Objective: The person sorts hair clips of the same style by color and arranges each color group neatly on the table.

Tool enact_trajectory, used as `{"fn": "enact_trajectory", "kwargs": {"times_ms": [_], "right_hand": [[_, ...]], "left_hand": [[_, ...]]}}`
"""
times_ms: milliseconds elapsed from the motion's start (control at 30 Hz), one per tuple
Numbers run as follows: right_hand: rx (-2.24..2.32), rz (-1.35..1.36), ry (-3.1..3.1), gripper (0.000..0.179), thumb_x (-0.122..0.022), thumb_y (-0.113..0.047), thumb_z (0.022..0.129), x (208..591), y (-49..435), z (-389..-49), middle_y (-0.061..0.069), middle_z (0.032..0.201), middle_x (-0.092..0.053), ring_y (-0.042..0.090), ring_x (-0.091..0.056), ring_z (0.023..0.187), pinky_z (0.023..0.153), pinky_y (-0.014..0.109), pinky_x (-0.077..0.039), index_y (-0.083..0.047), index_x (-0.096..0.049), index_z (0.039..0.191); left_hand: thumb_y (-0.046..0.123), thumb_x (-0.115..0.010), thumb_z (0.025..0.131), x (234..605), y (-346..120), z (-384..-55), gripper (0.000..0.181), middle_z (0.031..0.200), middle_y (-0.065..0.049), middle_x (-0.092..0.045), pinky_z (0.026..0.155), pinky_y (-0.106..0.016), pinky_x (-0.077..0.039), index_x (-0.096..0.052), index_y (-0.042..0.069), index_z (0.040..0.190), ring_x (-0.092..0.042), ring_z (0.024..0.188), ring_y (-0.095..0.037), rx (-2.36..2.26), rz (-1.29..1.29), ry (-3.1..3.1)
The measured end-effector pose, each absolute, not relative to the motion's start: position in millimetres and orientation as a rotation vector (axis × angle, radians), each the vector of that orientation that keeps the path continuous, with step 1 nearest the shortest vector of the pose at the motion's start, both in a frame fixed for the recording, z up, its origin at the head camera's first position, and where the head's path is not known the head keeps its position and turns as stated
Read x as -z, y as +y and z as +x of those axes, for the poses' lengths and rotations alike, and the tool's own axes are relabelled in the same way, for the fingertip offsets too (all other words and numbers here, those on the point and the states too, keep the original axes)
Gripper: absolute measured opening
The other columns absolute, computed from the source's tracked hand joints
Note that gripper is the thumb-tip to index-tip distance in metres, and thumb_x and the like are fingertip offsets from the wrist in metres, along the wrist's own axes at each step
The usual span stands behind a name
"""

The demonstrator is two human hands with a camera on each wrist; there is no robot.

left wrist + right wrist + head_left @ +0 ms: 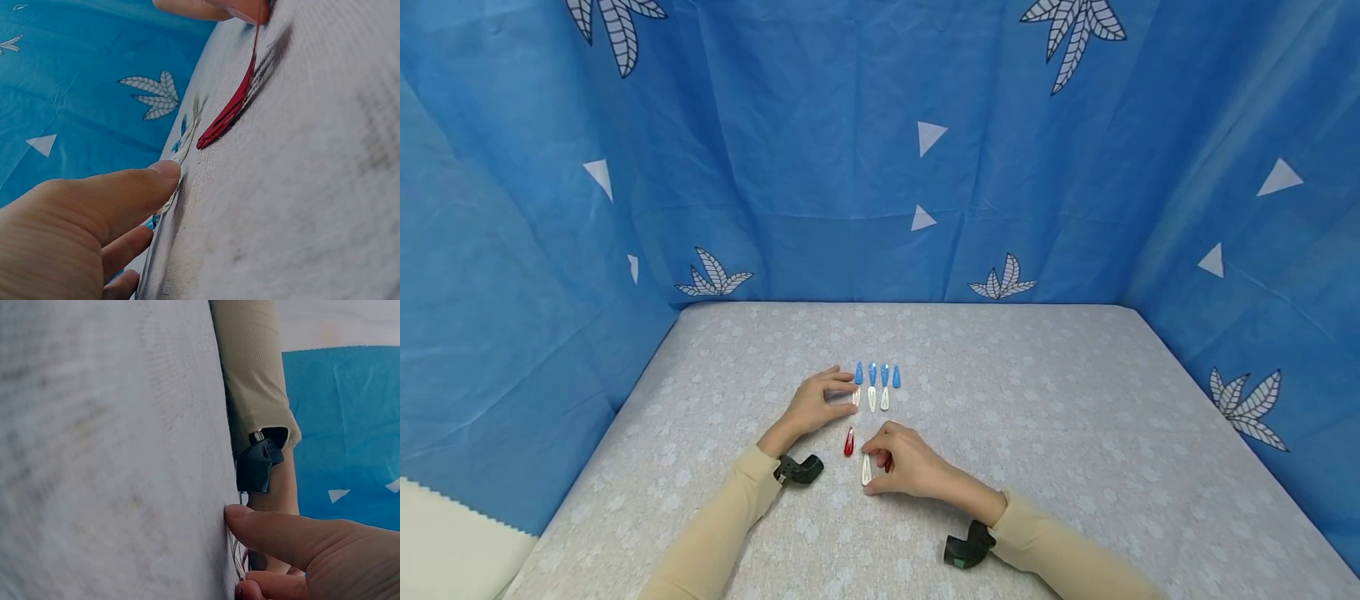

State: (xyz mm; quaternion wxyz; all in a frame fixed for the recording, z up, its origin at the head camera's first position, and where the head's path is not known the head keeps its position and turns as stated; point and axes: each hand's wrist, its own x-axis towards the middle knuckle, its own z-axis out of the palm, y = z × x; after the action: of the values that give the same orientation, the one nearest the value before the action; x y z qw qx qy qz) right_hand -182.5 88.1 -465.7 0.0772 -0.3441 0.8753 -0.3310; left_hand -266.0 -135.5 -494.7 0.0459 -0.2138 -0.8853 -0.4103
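Snap hair clips lie on the table in short rows. My left hand pinches a white hair clip lengthwise between thumb and finger, at the left end of the white row. Nearer to me, my right hand holds another white hair clip by its two ends, thumb at the near end. Between the hands lies a red hair clip, seen large in the left wrist view, where its upper end overlaps a right-hand fingertip. A second red clip shows partly under the right hand, mostly hidden by the fingers.
Beyond the hands, several blue hair clips form a row, with two more white clips just below the middle ones. The table has a pale floral cloth. Blue curtains enclose its back and sides.
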Motion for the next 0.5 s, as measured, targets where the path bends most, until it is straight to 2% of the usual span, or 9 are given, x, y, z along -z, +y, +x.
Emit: {"fn": "enact_trajectory", "kwargs": {"times_ms": [500], "right_hand": [[0.996,-1.057,2.621,0.045,-0.087,-0.023,0.073,466.6,88.2,-182.8,-0.003,0.085,-0.056,0.0,-0.049,0.069,0.062,0.014,-0.046,-0.006,-0.072,0.111]], "left_hand": [[0.02,-0.082,0.079,494.0,-135.6,-265.6,0.038,0.13,-0.014,-0.065,0.114,-0.058,-0.032,-0.074,0.005,0.112,-0.041,0.139,-0.038,1.256,-0.668,-2.692]]}}
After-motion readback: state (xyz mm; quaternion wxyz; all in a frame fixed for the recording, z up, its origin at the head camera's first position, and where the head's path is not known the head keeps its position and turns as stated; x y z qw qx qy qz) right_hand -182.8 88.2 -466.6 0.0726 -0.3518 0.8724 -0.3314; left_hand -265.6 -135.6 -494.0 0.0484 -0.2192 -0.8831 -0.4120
